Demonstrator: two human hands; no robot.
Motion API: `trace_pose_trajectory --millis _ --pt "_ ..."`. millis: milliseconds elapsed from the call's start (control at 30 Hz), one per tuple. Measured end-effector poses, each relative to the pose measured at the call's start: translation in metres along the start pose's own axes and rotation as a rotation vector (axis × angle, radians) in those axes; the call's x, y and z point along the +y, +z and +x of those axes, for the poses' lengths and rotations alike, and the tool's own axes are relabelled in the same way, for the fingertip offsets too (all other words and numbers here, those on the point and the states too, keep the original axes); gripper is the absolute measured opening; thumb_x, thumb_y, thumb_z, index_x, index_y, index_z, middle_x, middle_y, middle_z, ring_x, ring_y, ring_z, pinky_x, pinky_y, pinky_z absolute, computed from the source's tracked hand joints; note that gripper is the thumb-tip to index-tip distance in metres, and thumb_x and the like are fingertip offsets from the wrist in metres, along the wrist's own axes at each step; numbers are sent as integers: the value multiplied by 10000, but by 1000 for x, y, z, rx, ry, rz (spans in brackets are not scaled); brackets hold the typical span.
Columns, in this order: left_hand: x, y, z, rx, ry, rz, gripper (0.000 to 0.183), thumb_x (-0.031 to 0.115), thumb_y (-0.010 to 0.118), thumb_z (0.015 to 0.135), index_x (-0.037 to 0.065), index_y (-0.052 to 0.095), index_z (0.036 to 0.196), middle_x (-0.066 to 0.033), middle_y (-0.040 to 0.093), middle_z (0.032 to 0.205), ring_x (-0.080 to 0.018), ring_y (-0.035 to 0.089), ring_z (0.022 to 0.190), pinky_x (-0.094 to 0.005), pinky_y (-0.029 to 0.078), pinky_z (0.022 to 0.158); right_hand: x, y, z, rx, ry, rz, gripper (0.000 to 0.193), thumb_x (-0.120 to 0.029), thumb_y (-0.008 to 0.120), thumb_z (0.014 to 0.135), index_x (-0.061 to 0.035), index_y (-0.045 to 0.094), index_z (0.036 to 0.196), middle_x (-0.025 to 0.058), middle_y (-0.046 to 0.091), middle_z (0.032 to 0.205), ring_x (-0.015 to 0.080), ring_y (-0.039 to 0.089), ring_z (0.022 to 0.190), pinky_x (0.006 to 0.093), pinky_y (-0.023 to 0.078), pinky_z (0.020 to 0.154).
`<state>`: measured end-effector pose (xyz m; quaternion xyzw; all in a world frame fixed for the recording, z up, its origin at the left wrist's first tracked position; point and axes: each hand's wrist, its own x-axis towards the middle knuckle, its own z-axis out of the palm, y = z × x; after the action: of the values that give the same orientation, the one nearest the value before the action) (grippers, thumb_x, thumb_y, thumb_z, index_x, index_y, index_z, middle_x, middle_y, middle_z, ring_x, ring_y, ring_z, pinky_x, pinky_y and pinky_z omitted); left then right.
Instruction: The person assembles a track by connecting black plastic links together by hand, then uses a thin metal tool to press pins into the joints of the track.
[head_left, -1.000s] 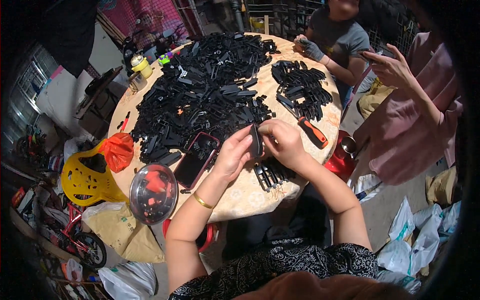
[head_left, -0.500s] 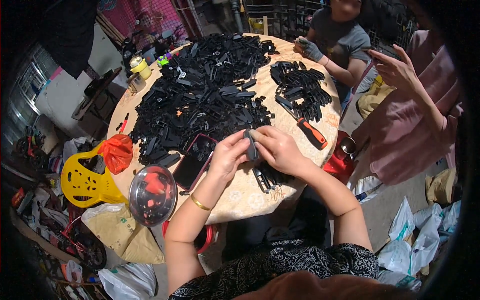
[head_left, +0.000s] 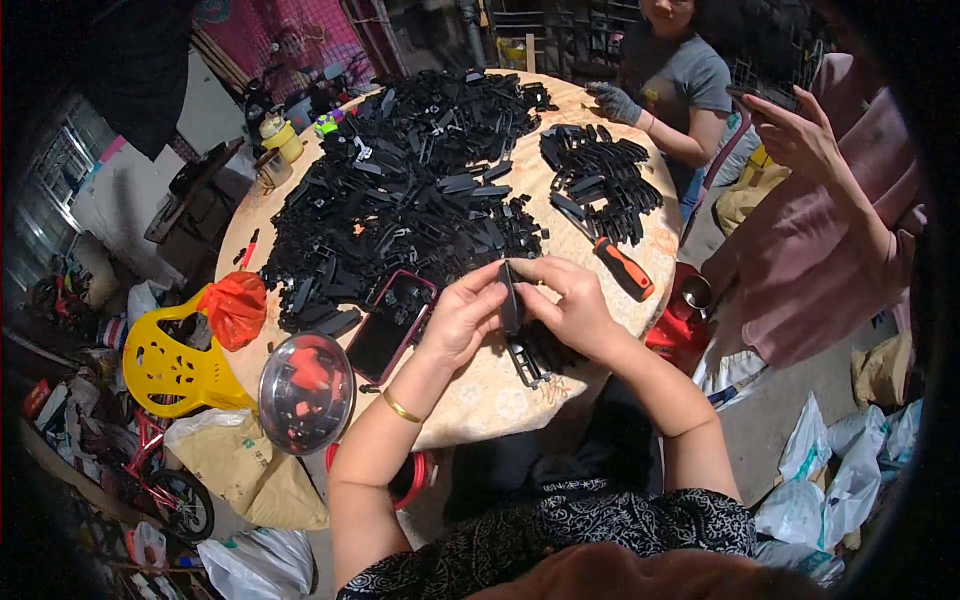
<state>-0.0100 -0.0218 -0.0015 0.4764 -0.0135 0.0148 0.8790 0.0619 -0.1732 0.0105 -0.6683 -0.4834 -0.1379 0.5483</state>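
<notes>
Between my two hands, over the near side of the round table, is a slim black plastic part (head_left: pixel 511 300), held upright on edge. My left hand (head_left: pixel 462 318), with a gold bangle at its wrist, pinches it from the left. Fingers and thumb of my right hand (head_left: pixel 565 305) close on its other side. Just below lie several black plastic parts (head_left: pixel 540 355) at the table edge, partly under my right hand. A large heap of similar black parts (head_left: pixel 400 190) spreads beyond my hands. Left of my left hand is a phone (head_left: pixel 385 335) in a dark red case.
On the right of the table (head_left: pixel 480 405) are a smaller black pile (head_left: pixel 600 175) and an orange-handled screwdriver (head_left: pixel 625 268). A clear dome lid (head_left: pixel 306 392), red bag (head_left: pixel 236 308) and yellow chair (head_left: pixel 175 365) stand left. One co-worker wears a grey glove (head_left: pixel 615 102); another person holds a phone (head_left: pixel 765 102).
The black part has turned in my fingers from its broad face to its narrow edge. My right hand has shifted its grip slightly. The co-worker's gloved hand has moved a little.
</notes>
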Motion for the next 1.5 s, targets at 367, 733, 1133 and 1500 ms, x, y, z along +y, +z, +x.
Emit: trace_pose_trajectory --millis 367,733,1133,1500 --pt "-8 -4 0 34 -48 -109 296 45 493 869 10 483 1163 -83 562 1059 -171 575 935 -314 503 797 1 -2 -3 -101 -116 -107 248 -75 581 764 -8 595 1002 131 590 860 279 577 761 337 476 652" --pt "-19 19 0 125 39 -6 369 90 533 863 67 456 1222 -7 543 960 -82 543 827 -217 469 710 -12 -6 -17 -25 -12 -270 453 -110 637 695 -50 529 1132 126 567 767 274 560 683 344 463 622" --pt "46 -107 16 726 259 2083 222 56 432 770 16 586 924 -137 592 907 -323 522 906 -427 438 750 32 -77 -37 -410 348 -631 282 -145 611 710 -69 604 981 180 607 831 342 582 769 406 467 684" --pt "36 -82 20 896 554 1991 230 75 508 789 21 526 1011 -157 544 893 -313 552 844 -424 436 718 45 -114 102 -64 7 -790 385 -196 566 780 -1 477 1100 224 581 685 360 591 675 448 470 641"
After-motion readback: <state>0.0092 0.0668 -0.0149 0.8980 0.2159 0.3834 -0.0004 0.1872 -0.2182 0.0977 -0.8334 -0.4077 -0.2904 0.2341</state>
